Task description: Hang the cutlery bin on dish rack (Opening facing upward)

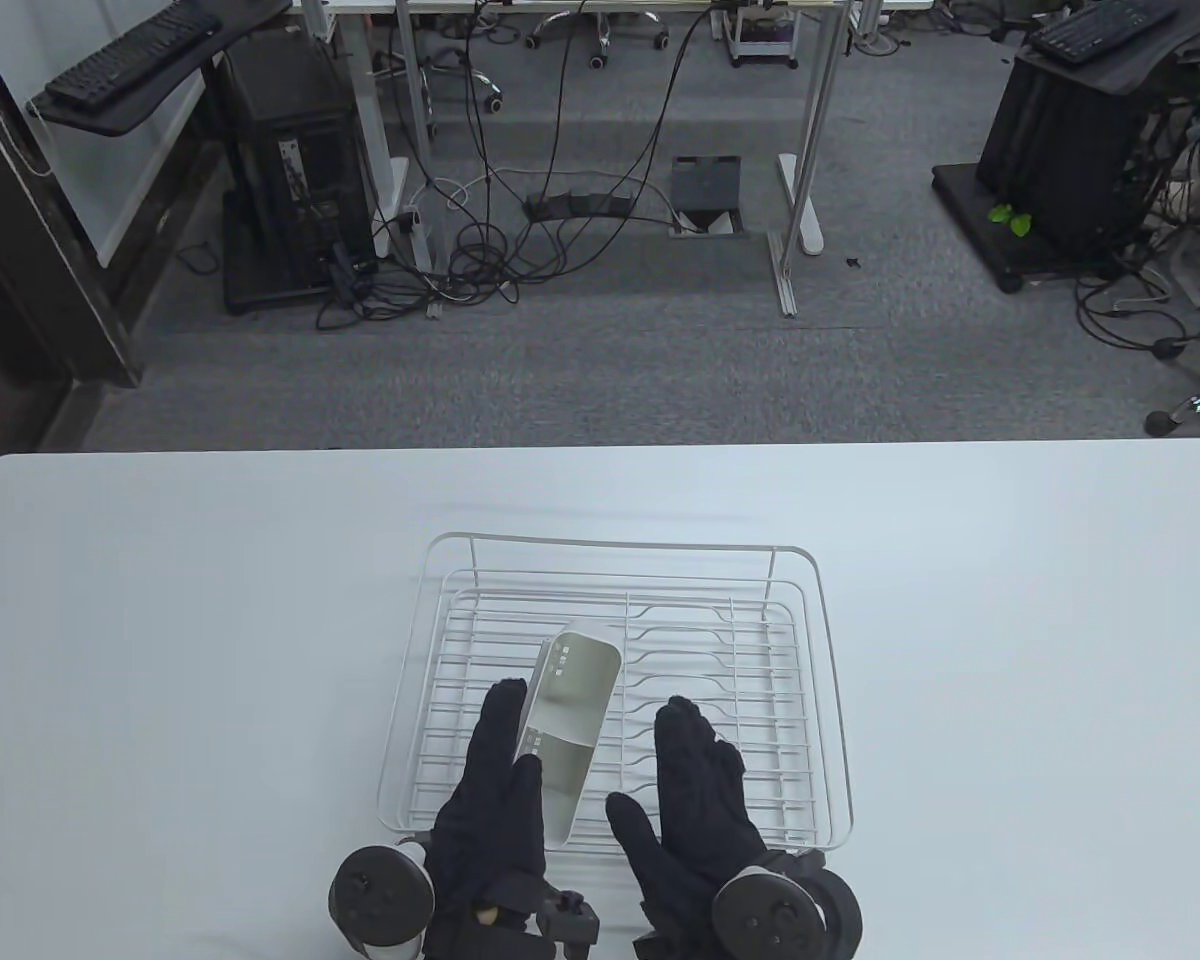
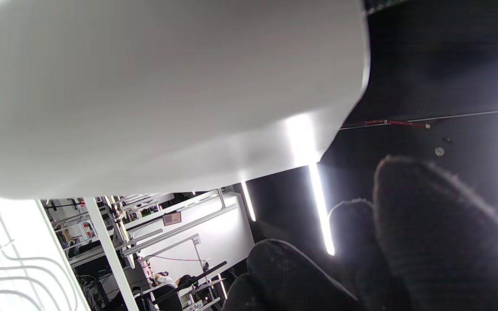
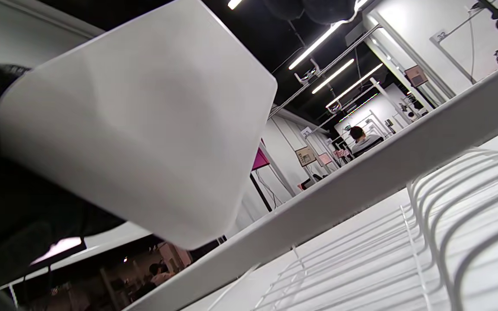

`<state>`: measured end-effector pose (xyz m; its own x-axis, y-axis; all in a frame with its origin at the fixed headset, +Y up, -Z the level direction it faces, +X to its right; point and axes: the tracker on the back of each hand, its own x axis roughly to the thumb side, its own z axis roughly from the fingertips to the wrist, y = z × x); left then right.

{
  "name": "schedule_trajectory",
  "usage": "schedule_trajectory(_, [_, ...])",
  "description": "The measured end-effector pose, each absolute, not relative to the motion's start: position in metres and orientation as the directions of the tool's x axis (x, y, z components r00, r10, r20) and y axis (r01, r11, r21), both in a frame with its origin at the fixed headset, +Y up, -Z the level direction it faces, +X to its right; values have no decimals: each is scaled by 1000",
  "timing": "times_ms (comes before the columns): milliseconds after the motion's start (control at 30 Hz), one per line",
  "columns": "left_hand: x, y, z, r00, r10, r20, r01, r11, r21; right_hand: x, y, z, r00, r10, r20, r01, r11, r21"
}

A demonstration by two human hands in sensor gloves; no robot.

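Note:
The white cutlery bin (image 1: 572,722) sits tilted over the white wire dish rack (image 1: 818,640), and its open side with a middle divider faces up. My left hand (image 1: 495,790) holds it by the left wall, with the fingers straight along that wall and the thumb hidden under it. In the left wrist view the bin's wall (image 2: 158,86) fills the top, above my fingers (image 2: 426,233). My right hand (image 1: 695,790) is open and flat over the rack, just right of the bin and apart from it. The right wrist view shows the bin's underside (image 3: 141,134) above the rack's rim (image 3: 361,181).
The rack stands in the middle of a white table (image 1: 1010,650), close to its near edge. The rack's rounded wire rim (image 1: 620,545) rises at the far side. Beyond the table are floor, desks and cables.

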<state>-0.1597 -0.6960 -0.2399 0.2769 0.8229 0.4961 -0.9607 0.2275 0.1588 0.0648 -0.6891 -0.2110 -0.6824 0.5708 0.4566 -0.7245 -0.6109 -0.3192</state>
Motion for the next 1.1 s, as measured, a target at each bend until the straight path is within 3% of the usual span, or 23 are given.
schedule_trajectory(100, [-159, -696, -240, 279, 817, 505, -960, 230, 159, 59, -690, -211, -684, 566, 461, -714, -649, -263])
schedule_trajectory(800, [-140, -688, -229, 392, 672, 628, -912, 375, 168, 52, -691, -210, -532, 673, 514, -823, -553, -129])
schedule_trajectory(1100, [-132, -679, -220, 468, 530, 707, -858, 464, 221, 53, -689, -207, -540, 652, 532, -825, -533, -185])
